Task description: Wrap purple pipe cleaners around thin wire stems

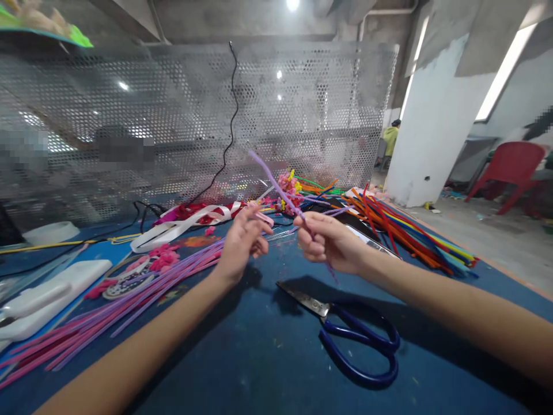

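Pinched in my right hand (330,242) is a purple pipe cleaner (273,180); its long end slants up to the left, and a short twisted tail hangs below the fingers. My left hand (244,242) is raised to the left of it, fingers loosely curled and apart, holding nothing that I can see. Scissors with blue handles (360,340) lie on the blue table (259,369) below my right hand, tips pointing up and left. Pink and purple pipe cleaners (142,300) lie in a bundle under and beside my left forearm.
Orange, red, yellow and blue pipe cleaners (406,236) are heaped at the right. Pink and yellow pipe-cleaner flowers (288,187) lie at the back, near a white ribbon (185,225). A white glue gun (43,300) rests at the left. A perforated metal panel (181,115) stands behind the table.
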`<state>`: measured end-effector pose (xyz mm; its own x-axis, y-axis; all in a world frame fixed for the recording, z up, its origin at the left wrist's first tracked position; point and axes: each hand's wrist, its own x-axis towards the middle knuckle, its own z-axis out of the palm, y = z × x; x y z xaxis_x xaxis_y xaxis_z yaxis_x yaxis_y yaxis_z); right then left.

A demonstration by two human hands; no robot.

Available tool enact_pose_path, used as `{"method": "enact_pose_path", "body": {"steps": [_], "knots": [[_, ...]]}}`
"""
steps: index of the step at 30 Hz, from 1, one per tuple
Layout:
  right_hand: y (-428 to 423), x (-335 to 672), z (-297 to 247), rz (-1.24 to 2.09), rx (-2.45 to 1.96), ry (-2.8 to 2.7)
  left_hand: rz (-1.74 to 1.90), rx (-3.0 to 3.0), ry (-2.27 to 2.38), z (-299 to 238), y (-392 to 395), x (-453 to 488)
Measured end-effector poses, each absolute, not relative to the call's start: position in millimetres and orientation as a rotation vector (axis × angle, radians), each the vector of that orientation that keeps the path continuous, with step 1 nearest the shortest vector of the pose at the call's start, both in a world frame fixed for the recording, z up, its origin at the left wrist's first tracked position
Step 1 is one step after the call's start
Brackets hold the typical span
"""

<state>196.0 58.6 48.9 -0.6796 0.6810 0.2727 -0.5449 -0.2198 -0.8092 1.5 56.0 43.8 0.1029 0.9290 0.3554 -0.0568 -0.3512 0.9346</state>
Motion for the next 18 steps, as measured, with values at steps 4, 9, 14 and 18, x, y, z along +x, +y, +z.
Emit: {"method": "enact_pose_path", "body": {"steps": [4, 9, 14, 18], "knots": [[60, 184, 27, 2.124, -0.190, -1.039, 1.050, 1.483, 0.929, 6, 45, 17], [63, 180, 14, 2.244, -0.203, -0.910, 0.959, 1.452, 0.875, -12, 41, 20], [66, 181, 9, 2.270, -0.193, -0.858, 1.006, 1.242, 0.838, -15, 50, 17], [68, 182, 6, 2.306, -0.174, -0.837, 1.075, 1.142, 0.826, -15, 52, 19]]}}
